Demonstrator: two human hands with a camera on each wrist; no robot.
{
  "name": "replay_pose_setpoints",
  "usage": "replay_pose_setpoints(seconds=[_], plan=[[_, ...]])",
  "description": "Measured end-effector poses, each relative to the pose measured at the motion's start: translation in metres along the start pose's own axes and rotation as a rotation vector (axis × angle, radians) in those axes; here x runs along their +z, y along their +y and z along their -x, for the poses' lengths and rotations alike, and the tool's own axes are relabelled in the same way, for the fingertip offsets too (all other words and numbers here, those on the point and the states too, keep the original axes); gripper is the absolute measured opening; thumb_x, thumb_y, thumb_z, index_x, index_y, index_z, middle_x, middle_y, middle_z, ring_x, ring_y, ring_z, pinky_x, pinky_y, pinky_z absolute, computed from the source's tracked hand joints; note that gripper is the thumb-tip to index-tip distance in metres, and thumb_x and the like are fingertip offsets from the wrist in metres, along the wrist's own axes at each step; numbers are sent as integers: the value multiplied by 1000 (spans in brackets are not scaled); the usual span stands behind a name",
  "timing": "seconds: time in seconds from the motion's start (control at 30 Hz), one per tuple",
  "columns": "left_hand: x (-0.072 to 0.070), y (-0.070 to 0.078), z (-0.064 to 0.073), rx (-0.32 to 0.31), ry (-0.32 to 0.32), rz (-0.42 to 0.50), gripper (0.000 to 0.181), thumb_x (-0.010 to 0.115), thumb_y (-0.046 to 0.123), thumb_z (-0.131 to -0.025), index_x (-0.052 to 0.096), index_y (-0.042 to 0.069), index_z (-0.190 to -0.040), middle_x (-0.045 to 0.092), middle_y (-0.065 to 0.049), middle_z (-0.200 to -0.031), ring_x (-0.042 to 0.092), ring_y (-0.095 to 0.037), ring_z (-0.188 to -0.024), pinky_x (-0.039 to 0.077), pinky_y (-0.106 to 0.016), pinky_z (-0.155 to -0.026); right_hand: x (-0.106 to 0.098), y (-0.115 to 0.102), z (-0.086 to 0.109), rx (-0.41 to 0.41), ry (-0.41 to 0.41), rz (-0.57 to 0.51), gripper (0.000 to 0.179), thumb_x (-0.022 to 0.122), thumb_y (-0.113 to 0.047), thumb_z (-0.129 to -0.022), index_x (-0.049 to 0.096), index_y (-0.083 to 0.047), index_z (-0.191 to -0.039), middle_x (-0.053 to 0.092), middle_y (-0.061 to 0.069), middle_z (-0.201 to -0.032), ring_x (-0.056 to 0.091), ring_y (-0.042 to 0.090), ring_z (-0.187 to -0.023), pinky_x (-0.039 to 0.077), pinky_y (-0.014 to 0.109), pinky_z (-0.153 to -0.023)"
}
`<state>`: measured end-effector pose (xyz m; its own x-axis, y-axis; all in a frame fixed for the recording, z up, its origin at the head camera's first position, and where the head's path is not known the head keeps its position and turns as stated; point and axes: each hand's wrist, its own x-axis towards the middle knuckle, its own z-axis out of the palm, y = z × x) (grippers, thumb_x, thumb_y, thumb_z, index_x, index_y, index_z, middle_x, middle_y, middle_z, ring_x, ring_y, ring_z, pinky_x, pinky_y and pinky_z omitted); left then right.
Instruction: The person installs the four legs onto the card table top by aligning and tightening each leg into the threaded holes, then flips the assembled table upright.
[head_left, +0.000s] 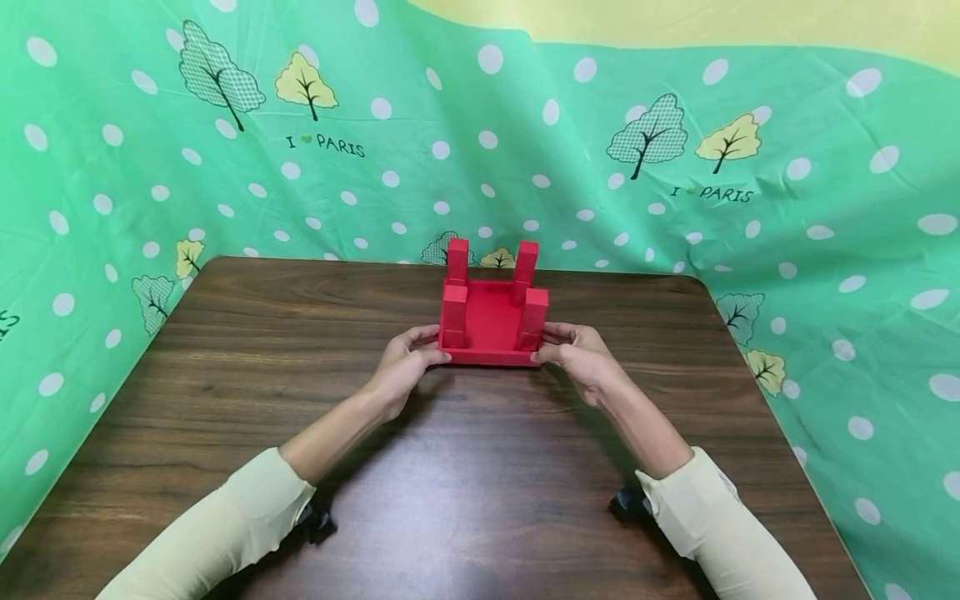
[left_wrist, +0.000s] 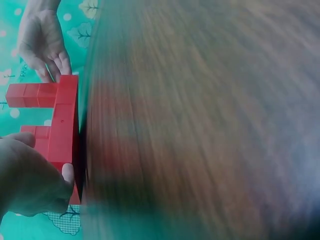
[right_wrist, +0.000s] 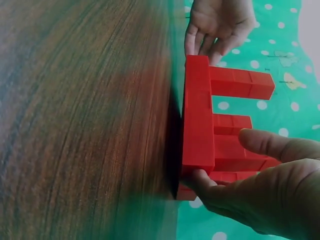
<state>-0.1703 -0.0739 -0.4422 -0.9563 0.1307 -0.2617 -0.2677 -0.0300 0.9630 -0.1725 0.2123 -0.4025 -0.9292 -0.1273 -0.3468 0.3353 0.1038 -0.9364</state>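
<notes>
Between both hands is a red block structure [head_left: 491, 321], a flat raised-edge base with a square post standing up at each corner. My left hand [head_left: 401, 367] grips its left side, thumb at the near left corner. On the opposite side my right hand [head_left: 588, 358] holds the near right corner, thumb in front and fingers along the side. The left wrist view shows the structure [left_wrist: 62, 125] side-on, with joint lines across its posts. In the right wrist view, a dark shadow lies beside the base [right_wrist: 197, 115]; whether it touches the table I cannot tell.
A dark wood-grain table [head_left: 480, 467] spreads out under the hands. Behind it and along both sides hangs a green cloth [head_left: 487, 100] with white dots and printed trees. Black devices [head_left: 318, 521] sit under the sleeve cuffs.
</notes>
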Motion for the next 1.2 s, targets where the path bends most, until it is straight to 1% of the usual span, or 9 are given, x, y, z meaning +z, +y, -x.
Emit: replay_pose_setpoints(seconds=[0.07, 0.13, 0.3, 0.4, 0.57, 0.8, 0.9, 1.1, 1.2], plan=[[0, 0, 1, 2, 12, -3, 67, 74, -2, -95, 56, -5, -159, 60, -23, -163, 58, -36, -150, 49, -41, -126, 0, 0, 1, -5, 7, -6, 81, 66, 11, -94, 35, 15, -169, 44, 33, -174, 45, 41, -164, 59, 10, -97], [1, 0, 2, 3, 23, -7, 66, 75, -2, -95, 57, -5, -158, 60, -22, -161, 59, -36, -147, 52, -36, -121, 0, 0, 2, -9, 15, -8, 80, 67, 11, -94, 35, 15, -168, 44, 34, -173, 46, 41, -163, 59, 9, -95], [3, 2, 5, 20, 49, -6, 64, 80, -2, -95, 60, -5, -155, 65, -23, -154, 63, -33, -137, 58, -18, -100, 0, 0, 3, -13, 44, -18, 80, 70, 10, -94, 39, 13, -168, 47, 33, -171, 51, 36, -156, 58, 8, -93], [4, 5, 7, 35, 62, 2, 63, 81, -3, -94, 63, -4, -153, 67, -23, -150, 65, -31, -132, 59, -12, -90, -1, 0, 3, -15, 63, -29, 78, 72, 8, -96, 42, 10, -168, 49, 31, -170, 53, 33, -150, 60, 9, -93], [3, 7, 8, 56, 81, -15, 60, 82, -3, -94, 65, -4, -151, 68, -22, -147, 65, -28, -127, 58, -11, -86, 0, 0, 3, -22, 86, -38, 76, 75, 4, -99, 44, 8, -168, 49, 28, -169, 54, 29, -145, 62, 12, -94], [1, 7, 8, 100, 115, -26, 55, 84, 1, -95, 68, -4, -147, 71, -19, -130, 64, -22, -113, 58, -13, -81, 3, 1, 4, -42, 118, -27, 72, 78, 1, -99, 49, 7, -165, 54, 25, -165, 57, 26, -142, 61, 11, -94], [1, 6, 8, 114, 126, -34, 53, 85, 3, -96, 69, -3, -145, 73, -17, -126, 64, -20, -110, 58, -14, -81, 3, 1, 5, -49, 133, -19, 71, 79, -1, -100, 50, 7, -165, 55, 26, -164, 60, 24, -138, 62, 12, -95], [0, 9, 8, 157, 152, -52, 48, 87, 8, -96, 74, 0, -141, 75, -13, -120, 65, -20, -108, 58, -14, -82, 4, -2, 8, -65, 161, 0, 68, 81, -8, -101, 56, 4, -162, 59, 25, -161, 67, 17, -125, 64, 15, -96], [-2, 12, 9, 175, 164, -57, 46, 88, 9, -96, 76, 1, -140, 76, -10, -116, 66, -18, -106, 58, -14, -81, 5, -4, 9, -68, 161, 11, 66, 82, -10, -101, 57, 2, -162, 60, 22, -159, 68, 17, -123, 65, 17, -99]])
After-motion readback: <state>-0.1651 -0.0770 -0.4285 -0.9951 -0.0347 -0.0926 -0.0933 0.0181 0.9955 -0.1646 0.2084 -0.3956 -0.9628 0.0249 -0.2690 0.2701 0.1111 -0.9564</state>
